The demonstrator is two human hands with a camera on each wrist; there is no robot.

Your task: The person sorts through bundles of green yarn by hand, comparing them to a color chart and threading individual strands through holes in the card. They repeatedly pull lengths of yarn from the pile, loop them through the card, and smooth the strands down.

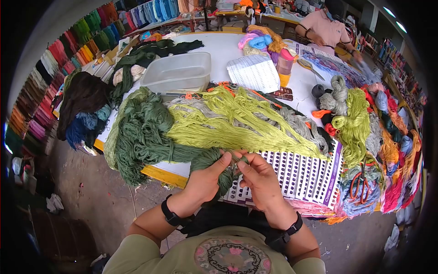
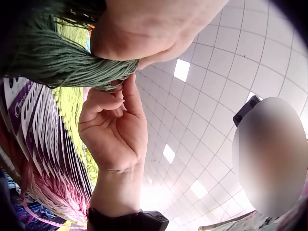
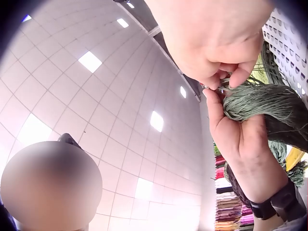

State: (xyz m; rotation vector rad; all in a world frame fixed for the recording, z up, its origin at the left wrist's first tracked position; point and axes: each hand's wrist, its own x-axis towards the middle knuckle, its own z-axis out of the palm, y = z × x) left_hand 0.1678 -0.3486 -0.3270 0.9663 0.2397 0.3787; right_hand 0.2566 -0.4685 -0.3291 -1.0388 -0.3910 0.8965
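Observation:
A bundle of dark green thread (image 1: 205, 160) is held in front of the body at the table's near edge. The left hand (image 1: 204, 182) grips it, thumb on top. Close beside, the right hand (image 1: 263, 182) pinches strands at the bundle's end with thumb and fingers. In the left wrist view the green strands (image 2: 77, 67) run under the left hand (image 2: 149, 29) to the fingertips of the right hand (image 2: 115, 130). The right wrist view shows the looped thread end (image 3: 250, 101) between the left hand (image 3: 245, 144) and the right hand (image 3: 216, 38).
Dark green skeins (image 1: 141, 132) and lime green skeins (image 1: 228, 123) lie across the table, beside colour cards (image 1: 292, 176). Behind are a clear plastic tub (image 1: 178, 71) and a printed sheet (image 1: 253, 73). Red-handled scissors (image 1: 360, 187) rest on threads at right. Another person (image 1: 324, 29) is across the table.

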